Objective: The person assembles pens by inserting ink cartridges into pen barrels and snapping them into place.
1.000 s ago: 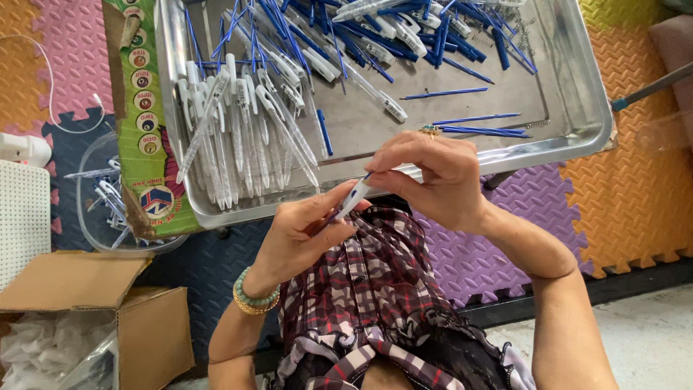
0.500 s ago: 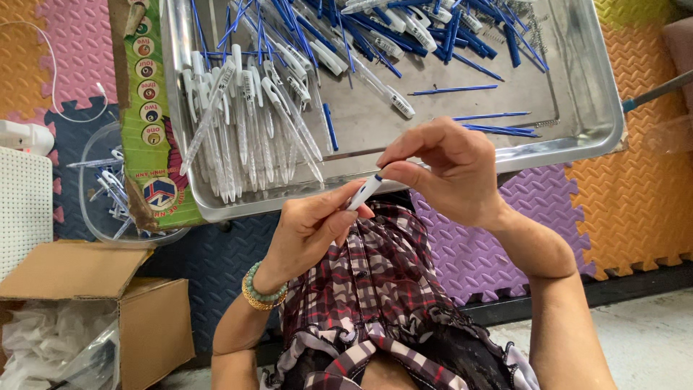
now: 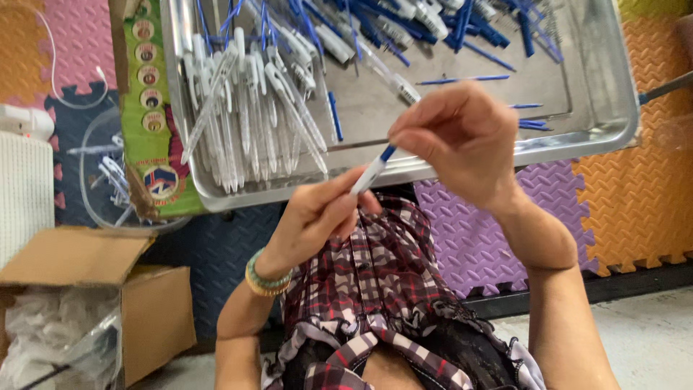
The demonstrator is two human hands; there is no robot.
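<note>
Both hands grip one white pen: left hand pinches the barrel, right hand its blue tip. Metal tray of pen parts sits just beyond.

Interlocking foam floor mats in purple, orange, pink and dark blue, beside bare grey concrete floor.

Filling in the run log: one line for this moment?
left hand: holds white pen barrel | right hand: pinches its blue tip | metal tray: pen parts

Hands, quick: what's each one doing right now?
Left hand: fingers closed around the white pen barrel.
Right hand: fingers pinched on the blue piece at the barrel's upper end.
</note>
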